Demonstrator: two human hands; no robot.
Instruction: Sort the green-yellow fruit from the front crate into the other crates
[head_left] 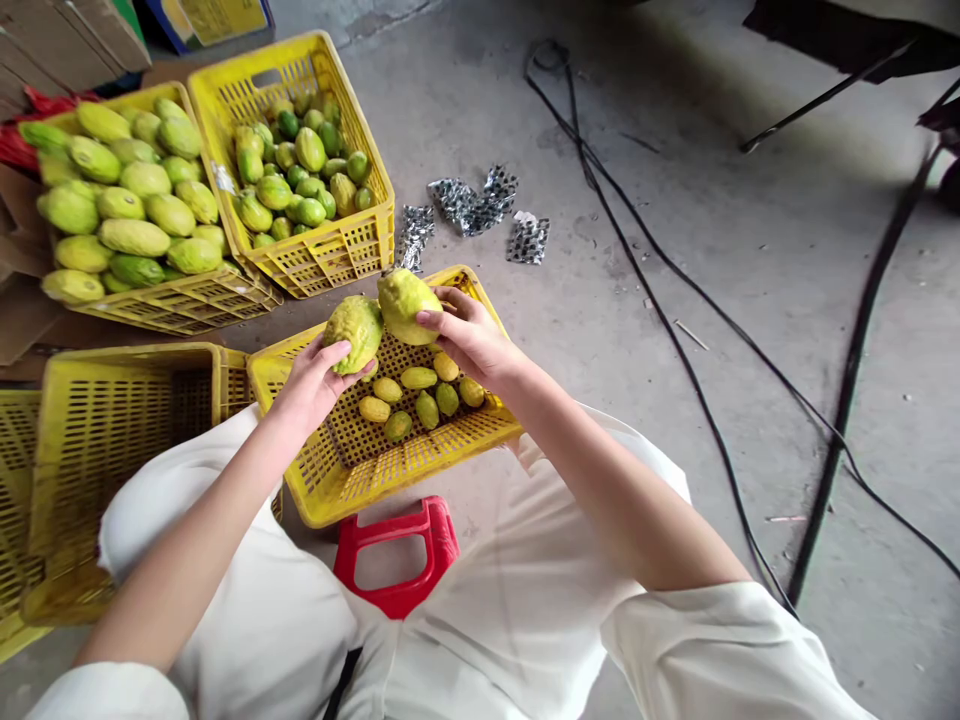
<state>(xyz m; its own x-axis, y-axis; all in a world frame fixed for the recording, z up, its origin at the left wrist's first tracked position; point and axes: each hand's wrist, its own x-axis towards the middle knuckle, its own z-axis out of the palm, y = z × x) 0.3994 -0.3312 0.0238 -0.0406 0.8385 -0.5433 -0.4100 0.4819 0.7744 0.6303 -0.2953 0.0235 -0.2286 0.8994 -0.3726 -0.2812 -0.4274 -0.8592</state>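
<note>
My left hand (309,382) is closed around a bumpy yellow-green citron (355,332). Another citron (406,306), smoother and more yellow, is gripped by my right hand (474,338). Both are held side by side, close together, above a yellow plastic crate (306,500) between my knees. On the floor of that crate lie several smaller yellow and green citrus fruits (418,378), bunched toward the middle and right. My fingers hide part of each held citron.
Two yellow crates stand at the back left, one heaped with large citrons (135,236), the other holding smaller green-yellow fruits (309,150). Another yellow crate (75,470) is by my left knee. A red stool (439,540) shows beneath me. Crumpled patterned wrappers (472,205) and black cables (637,250) lie on the concrete.
</note>
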